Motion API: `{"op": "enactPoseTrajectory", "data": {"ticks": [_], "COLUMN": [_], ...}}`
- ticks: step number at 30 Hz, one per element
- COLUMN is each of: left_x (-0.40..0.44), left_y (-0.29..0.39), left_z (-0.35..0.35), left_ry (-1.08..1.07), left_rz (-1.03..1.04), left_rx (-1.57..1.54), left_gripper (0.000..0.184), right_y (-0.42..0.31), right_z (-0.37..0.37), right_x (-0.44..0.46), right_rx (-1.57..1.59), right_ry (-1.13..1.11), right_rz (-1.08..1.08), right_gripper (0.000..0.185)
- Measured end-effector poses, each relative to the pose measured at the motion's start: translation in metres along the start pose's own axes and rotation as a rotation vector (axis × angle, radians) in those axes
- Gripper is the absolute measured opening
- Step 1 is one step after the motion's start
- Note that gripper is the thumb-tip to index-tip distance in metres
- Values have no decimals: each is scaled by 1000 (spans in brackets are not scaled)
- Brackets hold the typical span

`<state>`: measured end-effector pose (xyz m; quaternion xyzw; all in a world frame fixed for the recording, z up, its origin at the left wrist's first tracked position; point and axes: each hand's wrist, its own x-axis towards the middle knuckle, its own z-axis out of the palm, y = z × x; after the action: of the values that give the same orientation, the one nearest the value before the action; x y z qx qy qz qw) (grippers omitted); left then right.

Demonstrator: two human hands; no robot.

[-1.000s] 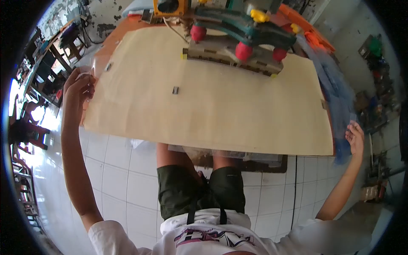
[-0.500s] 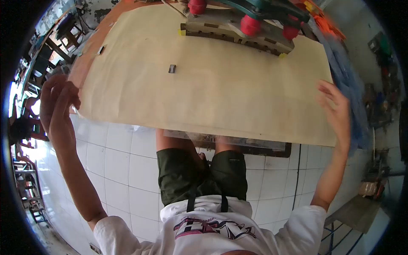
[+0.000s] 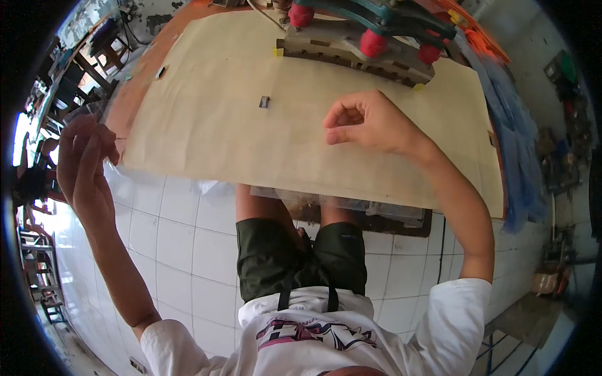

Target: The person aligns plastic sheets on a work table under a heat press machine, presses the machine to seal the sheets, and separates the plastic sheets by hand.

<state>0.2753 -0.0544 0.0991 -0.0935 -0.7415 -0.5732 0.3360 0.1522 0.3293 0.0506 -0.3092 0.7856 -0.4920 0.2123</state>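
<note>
My left hand (image 3: 86,160) is raised beyond the left edge of the board. Its fingers are closed on what looks like a clear plastic piece (image 3: 95,111), faint against the background. Over the middle of the pale cream sheet-covered board (image 3: 207,141), my right hand (image 3: 379,122) hovers with curled fingers and a small gap to the thumb; nothing shows in it. To its left, a small dark metal-looking block (image 3: 264,101) lies on the board. The green press arm (image 3: 401,25) with red knobs (image 3: 374,44) stands above a long grey metal bar (image 3: 357,53) at the back.
An orange-brown tabletop (image 3: 135,94) borders the board, with another small dark piece (image 3: 160,72) at its left edge. Blue plastic sheeting (image 3: 514,147) hangs on the right. Below the front edge are a dark flat platform (image 3: 401,224) and white floor tiles (image 3: 169,244).
My right hand has swung left from the board's right edge to over its middle. The left hand has barely moved. The view has shifted slightly.
</note>
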Motion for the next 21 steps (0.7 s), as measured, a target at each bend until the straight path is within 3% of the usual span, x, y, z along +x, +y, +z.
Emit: {"op": "enactPoseTrajectory", "data": {"ticks": [2,5,12,14,17,21], "left_x": [-2,-1,-3,-3,-1,0], "left_y": [-3,-10,-6,-8,-13,-8], "left_z": [-1,0,12,14,13,28], "left_ry": [8,-29,-37,-49,-37,-7], "left_rz": [1,-11,-21,-4,-29,-41], "left_rx": [24,5,-69,-116,-62,-34], "left_gripper": [25,25,24,23,24,24], "right_y": [6,15,7,-3,-6,-2], "right_z": [-3,-11,-31,-34,-42,-50], "right_x": [-2,-5,-24,-35,-47,-62], "right_rx": [87,180,180,68,153,151], "right_ry": [33,53,85,17,3,94], "right_rz": [33,9,-39,56,110,152], "right_gripper": [20,17,17,18,18,17]}}
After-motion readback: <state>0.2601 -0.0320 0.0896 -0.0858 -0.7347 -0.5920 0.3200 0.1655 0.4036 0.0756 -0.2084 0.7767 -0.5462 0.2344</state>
